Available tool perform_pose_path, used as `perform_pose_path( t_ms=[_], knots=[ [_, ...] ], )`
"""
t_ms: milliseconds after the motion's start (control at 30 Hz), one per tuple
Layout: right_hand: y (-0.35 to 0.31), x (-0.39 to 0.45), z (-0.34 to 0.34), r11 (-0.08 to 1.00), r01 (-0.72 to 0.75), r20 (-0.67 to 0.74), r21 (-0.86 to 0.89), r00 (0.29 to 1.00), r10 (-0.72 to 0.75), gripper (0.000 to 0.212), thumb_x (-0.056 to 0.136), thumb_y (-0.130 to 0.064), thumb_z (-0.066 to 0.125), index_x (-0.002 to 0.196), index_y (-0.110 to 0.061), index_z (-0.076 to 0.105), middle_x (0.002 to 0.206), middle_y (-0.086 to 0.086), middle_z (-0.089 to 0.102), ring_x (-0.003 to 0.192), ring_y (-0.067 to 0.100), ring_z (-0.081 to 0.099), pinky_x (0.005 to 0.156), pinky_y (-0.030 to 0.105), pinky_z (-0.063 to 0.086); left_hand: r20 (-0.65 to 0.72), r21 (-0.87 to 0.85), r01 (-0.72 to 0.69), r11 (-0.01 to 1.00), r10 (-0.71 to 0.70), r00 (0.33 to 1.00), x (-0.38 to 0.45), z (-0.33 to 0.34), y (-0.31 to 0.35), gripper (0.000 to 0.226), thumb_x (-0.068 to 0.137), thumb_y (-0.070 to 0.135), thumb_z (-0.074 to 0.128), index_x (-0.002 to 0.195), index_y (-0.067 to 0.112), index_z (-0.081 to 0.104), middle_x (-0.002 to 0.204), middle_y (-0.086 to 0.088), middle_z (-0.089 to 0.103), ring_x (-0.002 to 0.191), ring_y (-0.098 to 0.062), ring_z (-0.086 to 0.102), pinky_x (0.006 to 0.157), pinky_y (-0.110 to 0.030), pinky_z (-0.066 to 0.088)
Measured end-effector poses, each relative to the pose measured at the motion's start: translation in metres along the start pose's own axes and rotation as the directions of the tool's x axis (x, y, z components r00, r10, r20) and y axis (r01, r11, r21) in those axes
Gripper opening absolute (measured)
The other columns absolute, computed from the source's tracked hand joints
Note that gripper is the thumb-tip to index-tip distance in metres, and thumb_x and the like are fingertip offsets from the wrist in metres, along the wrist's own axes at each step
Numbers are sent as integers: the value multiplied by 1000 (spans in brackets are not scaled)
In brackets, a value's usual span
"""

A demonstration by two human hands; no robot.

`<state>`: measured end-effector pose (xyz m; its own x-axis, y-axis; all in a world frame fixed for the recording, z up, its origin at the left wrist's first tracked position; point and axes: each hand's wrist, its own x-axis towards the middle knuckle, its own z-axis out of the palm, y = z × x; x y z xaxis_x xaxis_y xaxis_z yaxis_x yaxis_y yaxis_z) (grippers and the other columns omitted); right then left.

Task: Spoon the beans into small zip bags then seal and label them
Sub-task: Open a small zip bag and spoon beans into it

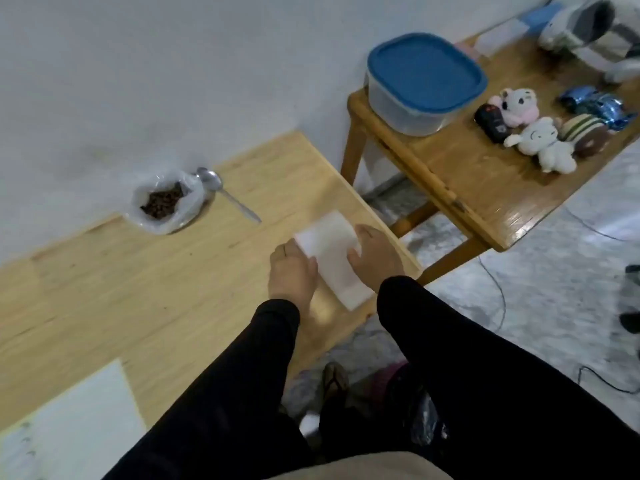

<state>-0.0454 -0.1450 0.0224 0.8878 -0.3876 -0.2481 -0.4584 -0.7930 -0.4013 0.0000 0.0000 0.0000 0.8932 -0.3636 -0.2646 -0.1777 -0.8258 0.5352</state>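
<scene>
Holding the little white zip bag (332, 258) by its sides with left hand (292, 271) and right hand (372, 254), still getting ready, next pull it open, then scoop beans (162, 203) with spoon (221, 192)

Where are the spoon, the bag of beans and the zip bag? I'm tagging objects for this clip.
spoon (227, 195): head view, on the handle just below the bowl.
bag of beans (162, 201): head view, on the dark beans inside.
zip bag (334, 251): head view, on its flat middle between both hands.
</scene>
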Motion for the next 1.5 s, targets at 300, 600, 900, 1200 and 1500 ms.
perform_pose_path(
  t_ms=[300,600,900,1200,1500],
  knots=[
    [7,18,15,1000,8,53,5,999,-8,54,96,-30,45,144,-10,31,145,8,40,134,23,35,109,30,28,-80,-272,140,952,-167,983,1,13,13,49,98,25,44,140,2,34,133,-16,41,120,-29,41,95,-28,33],
    [15,31,13,958,-110,-59,263,990,130,47,85,-25,63,129,-11,52,118,9,57,109,23,52,88,23,35,-114,-439,188,879,-262,958,10,16,12,50,92,20,59,138,11,40,112,-10,56,102,-23,54,88,-28,41],
    [15,39,4,859,-198,-53,473,966,252,27,82,-14,69,108,-7,63,91,3,60,94,19,57,81,22,42,-172,-501,192,844,-315,933,16,18,7,41,89,16,64,127,11,53,95,0,60,88,-15,57,79,-19,39],
    [21,35,5,884,-137,-124,447,969,212,18,86,-11,62,104,-7,64,97,7,67,85,14,55,78,21,41,-186,-442,196,875,-303,935,17,19,6,43,85,15,68,125,10,53,106,-3,58,88,-12,54,77,-18,38],
    [0,28,-27,630,-84,11,772,993,119,11,88,1,58,95,-7,62,89,13,63,74,14,60,66,10,50,-219,-582,132,802,-311,925,21,-19,26,41,90,27,63,127,13,52,123,-3,53,112,-15,51,89,-19,36]
  ],
)
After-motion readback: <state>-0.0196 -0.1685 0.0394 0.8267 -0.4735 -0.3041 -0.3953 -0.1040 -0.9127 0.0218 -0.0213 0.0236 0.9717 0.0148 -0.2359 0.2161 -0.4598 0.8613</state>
